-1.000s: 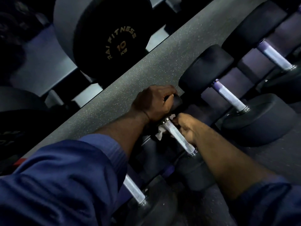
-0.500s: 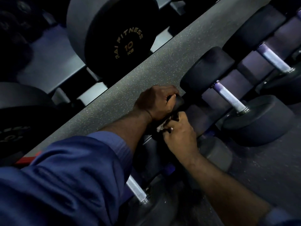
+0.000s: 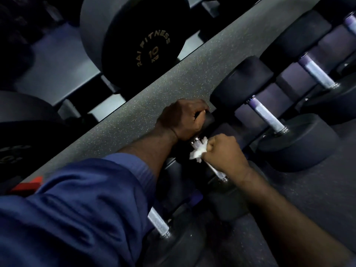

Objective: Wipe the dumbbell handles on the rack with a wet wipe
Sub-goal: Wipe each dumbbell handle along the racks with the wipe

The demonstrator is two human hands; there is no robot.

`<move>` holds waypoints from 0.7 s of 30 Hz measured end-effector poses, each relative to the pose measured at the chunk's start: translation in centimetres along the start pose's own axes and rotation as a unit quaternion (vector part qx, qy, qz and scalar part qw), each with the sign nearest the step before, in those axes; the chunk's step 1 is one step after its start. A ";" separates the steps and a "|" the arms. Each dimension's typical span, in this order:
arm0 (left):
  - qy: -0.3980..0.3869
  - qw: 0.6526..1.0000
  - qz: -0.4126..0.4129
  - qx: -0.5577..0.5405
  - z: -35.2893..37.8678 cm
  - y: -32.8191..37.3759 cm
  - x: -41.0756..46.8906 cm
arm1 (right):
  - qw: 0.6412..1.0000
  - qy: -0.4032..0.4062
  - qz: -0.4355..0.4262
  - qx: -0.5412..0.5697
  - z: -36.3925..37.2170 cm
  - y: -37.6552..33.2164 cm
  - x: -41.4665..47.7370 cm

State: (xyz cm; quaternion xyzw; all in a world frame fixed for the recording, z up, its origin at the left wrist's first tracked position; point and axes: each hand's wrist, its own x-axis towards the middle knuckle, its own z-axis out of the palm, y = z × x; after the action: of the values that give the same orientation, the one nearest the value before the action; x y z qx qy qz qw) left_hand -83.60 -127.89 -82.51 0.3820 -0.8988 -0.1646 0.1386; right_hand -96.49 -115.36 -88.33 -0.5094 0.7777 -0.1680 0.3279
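Chrome dumbbell handle [image 3: 214, 169], lying about midway along the rack [image 3: 244, 113], is the one being wiped. The white wet wipe [image 3: 196, 154] is bunched round it just short of the far collar [image 3: 195, 140]. The wipe is squeezed inside the right hand [image 3: 221, 151], whose fingers are curled fully round bar and wipe together.

A second ago that hand reached in from the bar's right side, leaving most of the knurled length bare. Half a second ago it lay over the far end and hid it. Now it has come a little nearer along the bar, so the far collar shows again and only a short near stretch is uncovered. I judge this a stroke under way, with that near stretch left to do.

The left hand [image 3: 185, 118] still grips the dumbbell's far head [image 3: 209, 120], steadying it. The neighbouring handle [image 3: 267, 116] to the right and another handle [image 3: 158, 222] nearer on the left have no hand on them.
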 end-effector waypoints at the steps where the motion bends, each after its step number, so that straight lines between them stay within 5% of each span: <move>1: 0.000 1.000 0.001 -0.001 0.0 0.0 0.0 | 0.998 -0.043 -0.005 -0.042 -0.8 0.5 0.3; 5: -0.003 1.000 -0.002 -0.005 0.1 -0.1 0.1 | 0.989 -0.075 -0.060 -0.112 -1.9 0.2 0.8; 11: -0.007 1.000 0.001 0.000 0.0 0.0 0.2 | 0.994 0.064 -0.013 0.090 -0.7 -2.3 0.2; 17: 0.000 1.000 -0.003 0.003 -0.4 0.4 0.0 | 1.000 -0.012 -0.024 0.008 -2.9 0.5 -1.7; 21: -0.009 1.000 0.000 0.005 -0.3 0.4 0.2 | 0.988 -0.087 0.010 0.129 -2.9 -0.3 -1.3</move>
State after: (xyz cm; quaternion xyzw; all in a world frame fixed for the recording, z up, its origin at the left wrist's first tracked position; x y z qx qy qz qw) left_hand -83.84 -127.83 -82.03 0.3810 -0.9009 -0.1631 0.1286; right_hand -97.96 -114.50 -85.57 -0.4676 0.7232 -0.2186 0.4589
